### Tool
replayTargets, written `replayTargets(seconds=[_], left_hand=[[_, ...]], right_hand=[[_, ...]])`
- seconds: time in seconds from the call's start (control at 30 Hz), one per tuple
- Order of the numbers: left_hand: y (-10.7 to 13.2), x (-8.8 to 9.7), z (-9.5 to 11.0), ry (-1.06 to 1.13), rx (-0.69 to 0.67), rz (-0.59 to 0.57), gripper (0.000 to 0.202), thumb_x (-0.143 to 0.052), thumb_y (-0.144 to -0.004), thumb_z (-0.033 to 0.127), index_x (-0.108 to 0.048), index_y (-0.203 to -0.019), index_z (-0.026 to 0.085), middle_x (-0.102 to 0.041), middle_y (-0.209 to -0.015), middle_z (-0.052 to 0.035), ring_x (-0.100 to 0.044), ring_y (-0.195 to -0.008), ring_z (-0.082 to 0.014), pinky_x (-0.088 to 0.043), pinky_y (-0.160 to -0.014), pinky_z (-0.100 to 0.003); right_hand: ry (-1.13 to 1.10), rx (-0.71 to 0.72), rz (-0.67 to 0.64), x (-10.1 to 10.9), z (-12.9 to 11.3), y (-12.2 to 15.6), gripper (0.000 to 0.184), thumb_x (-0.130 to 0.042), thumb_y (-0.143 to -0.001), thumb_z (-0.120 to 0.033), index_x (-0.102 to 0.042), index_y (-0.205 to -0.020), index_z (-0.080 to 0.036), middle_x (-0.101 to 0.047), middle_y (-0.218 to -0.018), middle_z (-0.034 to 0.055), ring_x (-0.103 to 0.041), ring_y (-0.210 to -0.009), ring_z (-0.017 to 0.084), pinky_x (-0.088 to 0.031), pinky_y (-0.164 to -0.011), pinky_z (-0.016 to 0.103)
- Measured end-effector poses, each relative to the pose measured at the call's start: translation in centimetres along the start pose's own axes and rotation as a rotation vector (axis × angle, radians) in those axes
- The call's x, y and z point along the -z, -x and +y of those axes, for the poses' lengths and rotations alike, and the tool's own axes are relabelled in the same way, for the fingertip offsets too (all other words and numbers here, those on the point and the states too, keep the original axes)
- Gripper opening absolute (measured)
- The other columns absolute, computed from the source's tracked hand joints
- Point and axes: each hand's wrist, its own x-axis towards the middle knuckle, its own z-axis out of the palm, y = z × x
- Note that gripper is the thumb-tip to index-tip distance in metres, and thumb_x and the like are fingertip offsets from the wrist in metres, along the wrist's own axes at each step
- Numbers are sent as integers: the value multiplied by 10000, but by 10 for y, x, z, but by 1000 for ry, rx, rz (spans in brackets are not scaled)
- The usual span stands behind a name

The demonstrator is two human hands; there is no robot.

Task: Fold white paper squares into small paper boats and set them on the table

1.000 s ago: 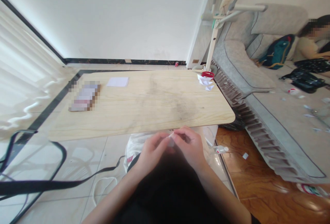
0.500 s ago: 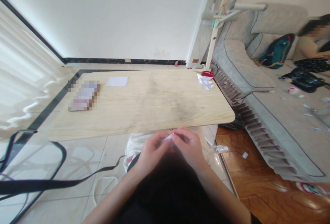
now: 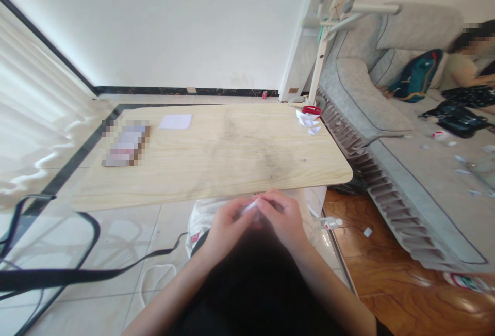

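Between my two hands, just off the near edge of the table [image 3: 185, 171], is a small piece of white paper [image 3: 251, 206]. My left hand [image 3: 231, 221] pinches it from the left, thumb on top. From the right, my right hand [image 3: 282, 216] grips it between thumb and fingers. Most of the paper is hidden by my fingers, so its exact shape cannot be made out. Folded white paper pieces [image 3: 309, 122] lie at the table's far right corner beside red-handled scissors [image 3: 311, 111]. A stack of white paper sheets [image 3: 176, 121] rests at the back left.
A blurred-out flat object [image 3: 127, 144] lies on the table's left side. To the right stands a grey sofa [image 3: 436, 165] with a backpack [image 3: 415, 75], a black bag [image 3: 458, 119] and a seated person [image 3: 464, 70]. A plastic bottle [image 3: 331, 223] is on the floor.
Both hands stay in nearly the same place around the paper, with only slight finger movement. A little more of the white paper shows between the thumbs.
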Motion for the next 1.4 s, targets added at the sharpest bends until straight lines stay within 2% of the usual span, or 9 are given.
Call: replayTargets(seconds=[0.4,0.57,0.83,1.13,1.4], left_hand=[[-2,2,2,13,-2,-2,318,-679,-834,428,-729,-955,137,-758,-798,-62,-722,-680,-197,-595,-649,-290],[-2,1,2,-13,-3,24,318,-688,-824,424,-729,-937,130,-759,-801,-66,-720,-672,-194,-589,-644,-283],[-1,1,4,-34,-6,-9,300,-654,-854,409,-733,-960,140,-766,-837,-71,-721,-685,-199,-585,-649,-286],[-1,3,3,-62,4,-1,274,-615,-885,382,-731,-928,138,-754,-747,-51,-716,-693,-193,-563,-668,-271],[-4,1,-1,-68,27,-8,294,-606,-890,400,-727,-940,137,-762,-791,-56,-719,-688,-196,-575,-669,-285]], right_hand=[[-33,-51,-15,2,2,-1,130,-694,-806,-308,-752,-827,-194,-732,-758,41,-675,-687,190,-552,-610,287],[-47,-64,1,-1,1,-1,125,-698,-802,-309,-742,-789,-193,-718,-720,21,-640,-599,155,-528,-560,260],[-85,-101,5,-1,-1,-2,137,-692,-802,-320,-741,-751,-203,-688,-637,0,-625,-572,153,-516,-534,259],[-97,-134,83,1,-2,-6,145,-711,-749,-330,-746,-706,-196,-703,-631,12,-629,-578,161,-522,-540,263],[-166,-160,85,0,1,-7,145,-718,-737,-327,-733,-688,-191,-663,-582,-7,-579,-518,135,-476,-494,243]])
